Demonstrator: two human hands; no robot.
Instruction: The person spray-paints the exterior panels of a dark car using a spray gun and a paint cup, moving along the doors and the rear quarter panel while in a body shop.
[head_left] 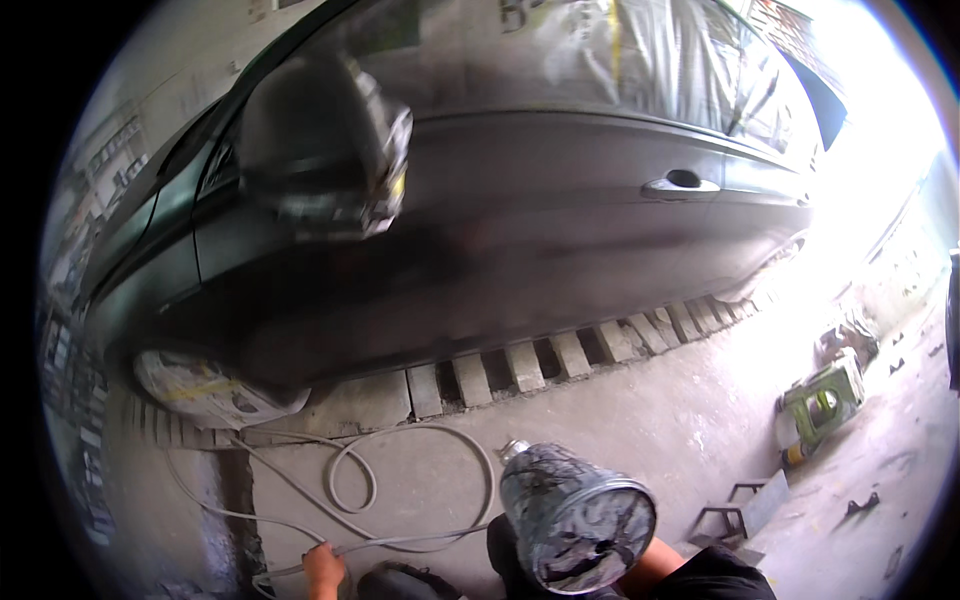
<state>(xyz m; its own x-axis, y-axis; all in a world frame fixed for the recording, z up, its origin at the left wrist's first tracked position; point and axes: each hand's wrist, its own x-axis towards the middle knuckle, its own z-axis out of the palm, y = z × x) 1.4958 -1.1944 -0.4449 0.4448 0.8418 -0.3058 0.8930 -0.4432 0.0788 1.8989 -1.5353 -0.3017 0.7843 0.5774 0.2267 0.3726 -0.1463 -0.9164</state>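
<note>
One left hand (323,572) curled snug round the pale hose (412,541), 7 o'clock. Right hand's hidden behind the spray-gun cup (578,522) at 5, can't tell its grip.

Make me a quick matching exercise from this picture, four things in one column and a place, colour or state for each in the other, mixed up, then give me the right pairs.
Things:
1. left hand
2. door handle
3. handled container
4. cylindrical cup

Places, colours and states:
A. set in the dark car door
B. streaked dark and grey, in the lower middle of the picture
C. green, on the floor at the right
D. closed around the pale hose

Right pairs: 1-D, 2-A, 3-C, 4-B.
</note>
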